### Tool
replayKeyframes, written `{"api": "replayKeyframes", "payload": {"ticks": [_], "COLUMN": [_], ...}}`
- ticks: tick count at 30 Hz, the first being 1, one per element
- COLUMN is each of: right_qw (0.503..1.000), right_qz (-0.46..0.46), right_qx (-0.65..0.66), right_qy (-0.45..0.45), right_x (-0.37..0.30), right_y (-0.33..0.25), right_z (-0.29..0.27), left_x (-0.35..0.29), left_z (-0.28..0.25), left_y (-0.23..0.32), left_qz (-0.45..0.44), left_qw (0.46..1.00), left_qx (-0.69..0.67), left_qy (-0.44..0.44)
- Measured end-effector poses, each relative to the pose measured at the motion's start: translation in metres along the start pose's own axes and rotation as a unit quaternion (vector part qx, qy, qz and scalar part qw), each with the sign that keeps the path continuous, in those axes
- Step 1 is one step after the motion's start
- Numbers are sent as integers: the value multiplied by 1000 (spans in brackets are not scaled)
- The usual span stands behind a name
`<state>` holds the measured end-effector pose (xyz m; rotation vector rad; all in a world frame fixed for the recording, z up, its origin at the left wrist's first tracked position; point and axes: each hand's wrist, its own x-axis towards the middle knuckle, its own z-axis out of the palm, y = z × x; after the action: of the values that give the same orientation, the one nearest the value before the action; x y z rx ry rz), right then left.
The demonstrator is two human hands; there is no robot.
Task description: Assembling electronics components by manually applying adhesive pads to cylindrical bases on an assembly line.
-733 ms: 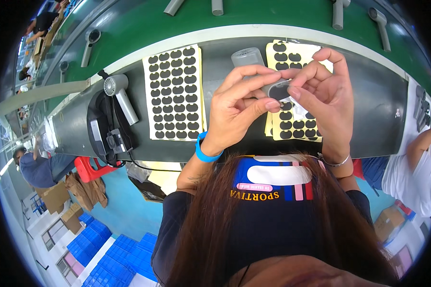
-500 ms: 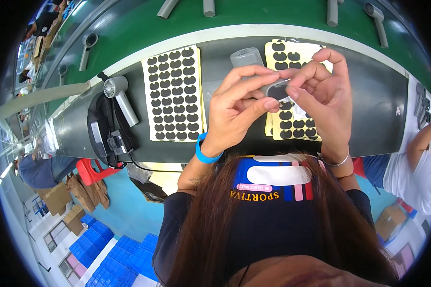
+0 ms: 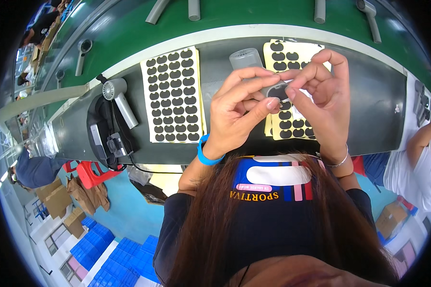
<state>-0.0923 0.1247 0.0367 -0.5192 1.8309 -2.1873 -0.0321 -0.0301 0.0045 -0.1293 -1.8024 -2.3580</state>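
My left hand (image 3: 242, 107), with a blue wristband, is closed round the end of a grey handheld fan's handle (image 3: 273, 85). The fan's round head (image 3: 245, 58) points away from me on the bench. A dark oval sticker (image 3: 277, 91) shows at the handle's end, between my thumbs. My right hand (image 3: 323, 91) pinches at the sticker's right edge, its other fingers curled above; what sits between its fingertips is hidden. Under my hands lies a yellow-backed sheet of black stickers (image 3: 285, 125), partly covered. Another sticker sheet (image 3: 173, 95) lies to the left.
Left on the dark bench (image 3: 220, 48) another grey fan (image 3: 119, 101) leans on a black device with a cable (image 3: 111, 134). Several grey fans lie on the green conveyor (image 3: 254, 16) beyond the white rail. A red stool (image 3: 93, 174) stands left; a person in white (image 3: 412, 172) sits right.
The fans on the green conveyor have shifted left. My right thumb has moved slightly left at the sticker's edge; the left hand keeps its hold on the fan.
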Motion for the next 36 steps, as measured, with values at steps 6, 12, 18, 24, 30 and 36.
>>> {"api": "replayKeyframes", "payload": {"ticks": [6, 12, 18, 24, 30, 36], "right_qw": [1000, 997, 973, 972, 936, 893], "right_qz": [8, -4, -31, -101, -123, -218], "right_qx": [-26, -77, -227, -212, -290, -372], "right_qy": [2, 1, -25, 15, -159, -131], "right_x": [-3, -4, -4, 8, 12, 14], "right_y": [-4, -7, -14, -5, 23, 41], "right_z": [2, 1, 3, -7, 9, 24], "left_x": [-2, 0, -3, -5, -8, -5], "left_z": [1, 2, -1, -10, -13, -10], "left_y": [-1, -2, -2, 14, 13, 11], "left_qz": [4, 15, 16, 2, -9, 7], "left_qw": [1000, 1000, 1000, 999, 998, 994], "left_qx": [4, 1, 14, 32, -9, 65], "left_qy": [3, -1, 1, 26, 59, 93]}}
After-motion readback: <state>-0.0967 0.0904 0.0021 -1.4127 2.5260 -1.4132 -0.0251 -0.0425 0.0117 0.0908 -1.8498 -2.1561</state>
